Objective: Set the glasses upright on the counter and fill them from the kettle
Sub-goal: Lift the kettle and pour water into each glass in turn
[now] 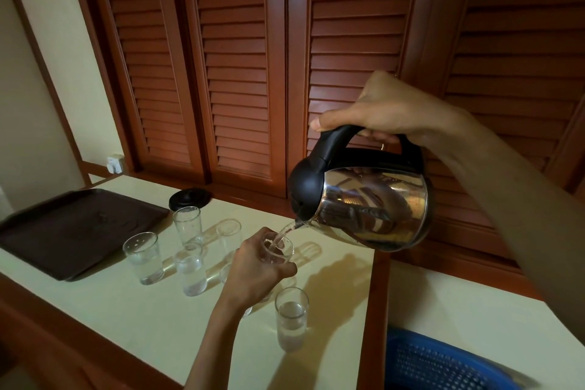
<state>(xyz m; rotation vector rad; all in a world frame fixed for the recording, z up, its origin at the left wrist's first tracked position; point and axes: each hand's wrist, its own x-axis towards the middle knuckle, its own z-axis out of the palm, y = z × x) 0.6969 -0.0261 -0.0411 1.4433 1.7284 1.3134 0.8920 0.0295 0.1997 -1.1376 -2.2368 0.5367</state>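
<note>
Kettle (364,203), tilted at 3 o'clock, pours into glass (280,252) at centre; right hand (376,111) fingers wrapped on handle, left hand (256,266) fingers curled round glass. Keep spout near rim, tilt slow, stop w/ room left; filled glasses (190,266) at 9 o'clock on surface (142,320).

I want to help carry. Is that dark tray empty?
Empty: the dark brown tray holds nothing; the clear glasses stand on the counter beside it.

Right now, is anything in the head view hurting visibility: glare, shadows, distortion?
Head view: dim, warm light; wide-angle bending of the louvred doors; the steel kettle mirrors the room; long shadows of the left hand and glasses fall rightward across the counter; clear glasses are faint.
</note>
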